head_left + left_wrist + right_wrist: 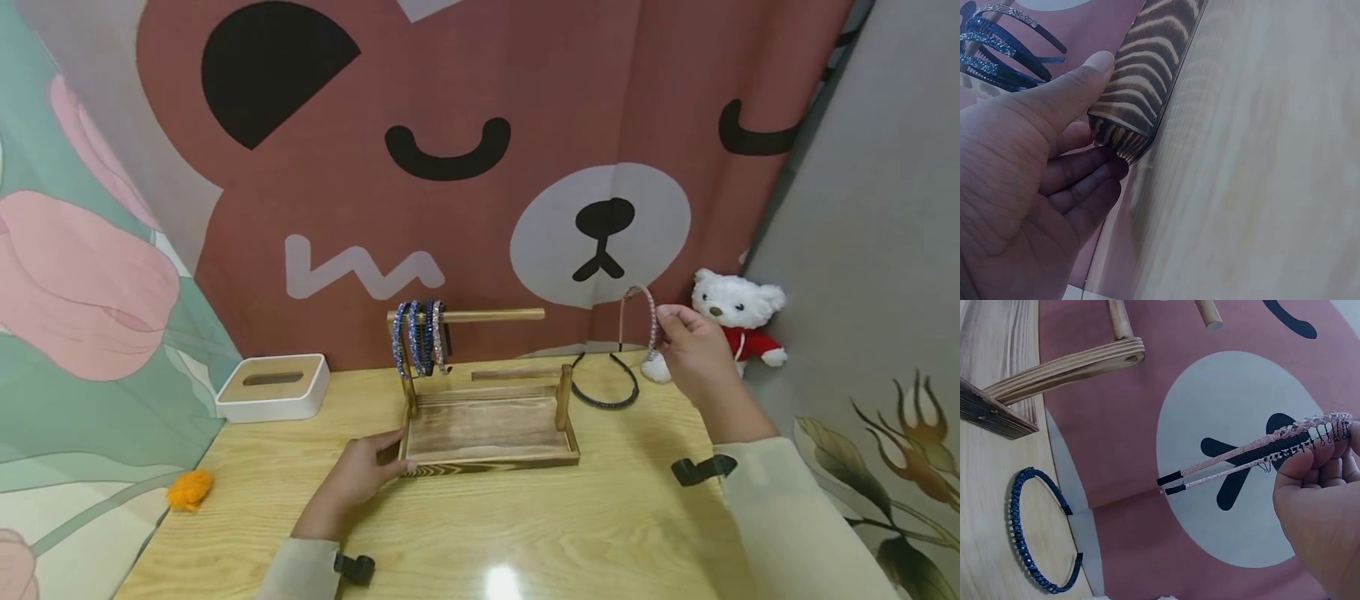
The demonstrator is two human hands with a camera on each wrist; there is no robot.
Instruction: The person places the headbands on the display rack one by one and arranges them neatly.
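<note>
My right hand [696, 350] pinches a pink headband [651, 312] and holds it up above the table's right side. In the right wrist view the pink headband [1241, 453] dangles its two black-tipped ends away from the fingers. My left hand [360, 471] grips the front left corner of a wooden headband stand [491, 462]; the left wrist view shows thumb and fingers around that corner. Several glittery headbands [414, 337], blue, dark and pinkish silver, hang at the left of the stand's upper bar [498, 315]. A dark blue headband [606, 405] lies on the table right of the stand.
A white tissue box [273, 408] with a wooden top stands at the back left. An orange fluffy thing [190, 490] lies at the left table edge. A white teddy bear [735, 302] in red sits at the back right. Behind hangs a bear-patterned curtain [465, 225].
</note>
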